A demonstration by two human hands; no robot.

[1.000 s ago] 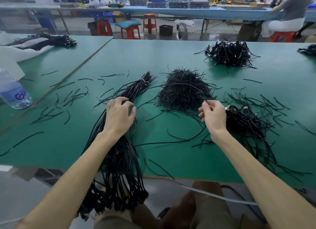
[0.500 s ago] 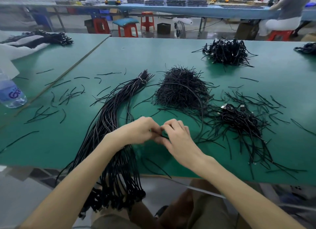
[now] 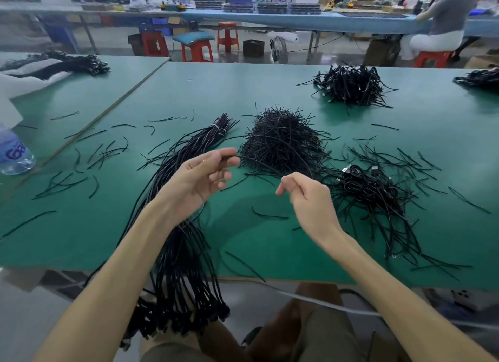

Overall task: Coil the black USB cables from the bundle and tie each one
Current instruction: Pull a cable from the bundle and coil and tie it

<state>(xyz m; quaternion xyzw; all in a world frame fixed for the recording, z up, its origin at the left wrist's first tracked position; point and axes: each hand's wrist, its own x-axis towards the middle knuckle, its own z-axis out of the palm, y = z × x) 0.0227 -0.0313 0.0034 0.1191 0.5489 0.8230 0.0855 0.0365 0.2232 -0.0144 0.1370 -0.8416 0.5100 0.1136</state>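
A long bundle of black USB cables (image 3: 186, 256) lies across the green table (image 3: 81, 226) and hangs over its near edge, bound with a white tie at its far end. My left hand (image 3: 199, 175) is raised above the bundle and pinches one black cable (image 3: 234, 158) at its fingertips. My right hand (image 3: 306, 199) hovers to the right with curled fingers, thumb against forefinger; the thin cable arcs toward it. A heap of black twist ties (image 3: 283, 143) sits just beyond both hands. Coiled cables (image 3: 375, 191) lie to the right.
Loose ties are scattered over the table on the left (image 3: 81, 156) and right. Another pile of coiled cables (image 3: 351, 86) sits at the far right. A water bottle (image 3: 13, 153) stands at the left edge. A person sits on a red stool (image 3: 432, 56) behind.
My hands were together low over the table on a cable; now they have lifted and moved apart, the left rising toward the tie heap with the cable.
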